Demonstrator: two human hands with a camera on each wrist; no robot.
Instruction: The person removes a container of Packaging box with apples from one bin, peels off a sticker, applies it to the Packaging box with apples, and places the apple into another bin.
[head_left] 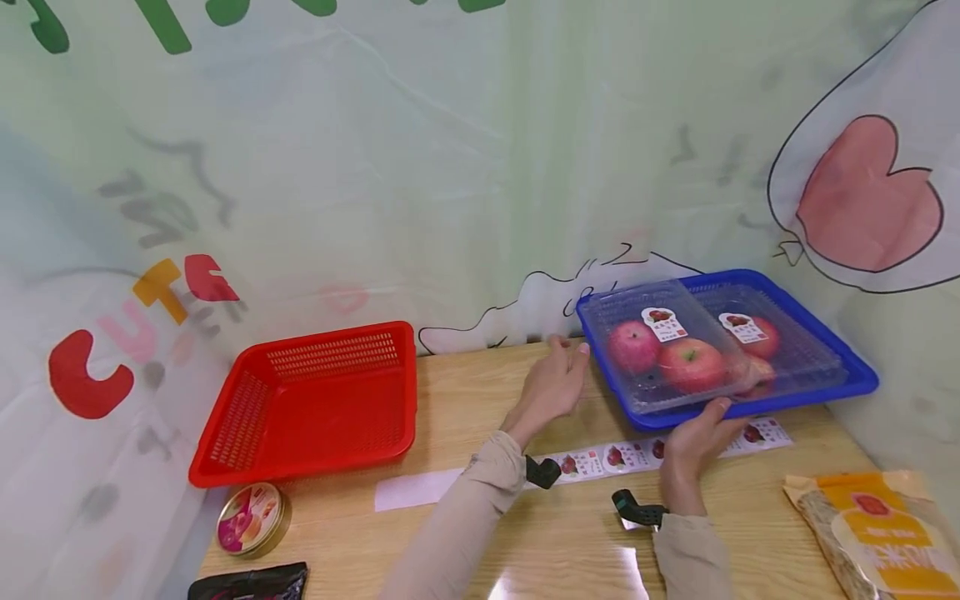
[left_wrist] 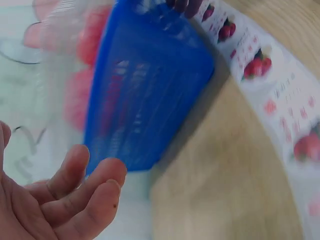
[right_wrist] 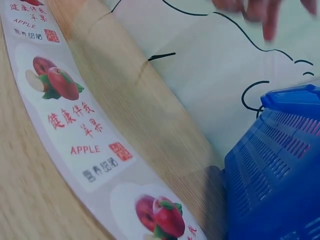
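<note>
A blue plastic basket (head_left: 806, 329), tilted, holds two clear lidded boxes of apples, the left box (head_left: 693, 361) and the right box (head_left: 787, 329). An apple label is stuck on each lid. My right hand (head_left: 693, 442) grips the basket's front rim, thumb on top and the other fingers hidden beneath. Beside the basket's left end is my left hand (head_left: 551, 383), its fingers loosely bent around nothing; the left wrist view shows its fingertips (left_wrist: 112, 172) close to the basket's edge, and contact is unclear. A strip of apple labels (right_wrist: 85, 120) lies under and in front of the basket.
A red basket (head_left: 337, 417) stands at the left. Near it are a round tin (head_left: 251, 518) and a black packet (head_left: 251, 582). A yellow food bag (head_left: 877, 533) lies at the front right. A printed curtain (head_left: 450, 167) hangs behind the table (head_left: 337, 533).
</note>
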